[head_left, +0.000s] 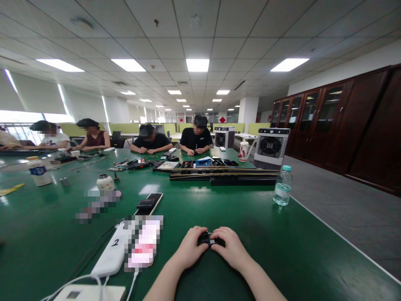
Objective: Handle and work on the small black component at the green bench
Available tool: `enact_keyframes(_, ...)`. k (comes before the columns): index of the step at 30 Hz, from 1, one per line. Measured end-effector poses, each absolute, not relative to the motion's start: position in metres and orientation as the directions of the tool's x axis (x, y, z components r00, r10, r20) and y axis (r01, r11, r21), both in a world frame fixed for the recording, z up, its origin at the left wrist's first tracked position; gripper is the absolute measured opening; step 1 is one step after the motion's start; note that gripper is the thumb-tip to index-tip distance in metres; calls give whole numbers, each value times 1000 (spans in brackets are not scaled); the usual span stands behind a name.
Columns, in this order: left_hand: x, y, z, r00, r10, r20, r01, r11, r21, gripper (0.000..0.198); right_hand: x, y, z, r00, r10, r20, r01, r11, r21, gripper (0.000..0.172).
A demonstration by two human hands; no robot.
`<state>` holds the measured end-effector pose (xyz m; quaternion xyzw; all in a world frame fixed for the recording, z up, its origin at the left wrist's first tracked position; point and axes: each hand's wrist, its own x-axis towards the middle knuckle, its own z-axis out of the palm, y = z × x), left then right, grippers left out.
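Both my hands rest on the green table (238, 209) near its front edge, fingers curled together. Between them sits a small black device (209, 239), gripped from each side. My left hand (189, 247) closes on its left end and my right hand (231, 247) closes on its right end. Most of the device is hidden under my fingers, so its shape is unclear.
A white power bank (111, 256) marked 2 with white cables lies left of my hands, beside a phone (149, 203). A water bottle (282, 185) stands at the right edge. Long black rails (224, 175), tools and two fans (270, 146) lie farther back, where several people sit.
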<state>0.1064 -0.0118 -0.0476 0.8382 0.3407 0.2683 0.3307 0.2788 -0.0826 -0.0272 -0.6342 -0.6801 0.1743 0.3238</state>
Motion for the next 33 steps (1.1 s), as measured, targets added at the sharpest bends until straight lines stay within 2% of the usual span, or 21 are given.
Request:
enact_keyframes(7, 107, -11, -49, 623, 748, 231, 399, -557, 728, 44, 279, -84, -28, 10, 975, 223, 752, 139, -645, 20)
enact_keyframes(13, 106, -11, -47, 630, 740, 233, 383, -558, 736, 44, 281, -86, -27, 19, 970, 242, 710, 158, -687, 29)
enact_keyframes(18, 106, -12, -47, 617, 763, 191, 398, -512, 761, 54, 282, -86, -24, 18, 971, 237, 690, 160, -706, 33)
enact_keyframes(24, 107, -13, -44, 621, 753, 217, 397, -541, 741, 43, 281, -87, -22, 16, 967, 255, 684, 175, -708, 31)
enact_keyframes(29, 108, -12, -49, 612, 759, 220, 385, -529, 756, 54, 281, -85, -27, 28, 964, 266, 698, 172, -695, 27)
enact_keyframes(33, 108, -12, -49, 624, 749, 223, 390, -546, 741, 49, 280, -84, -29, 33, 963, 268, 710, 167, -684, 24)
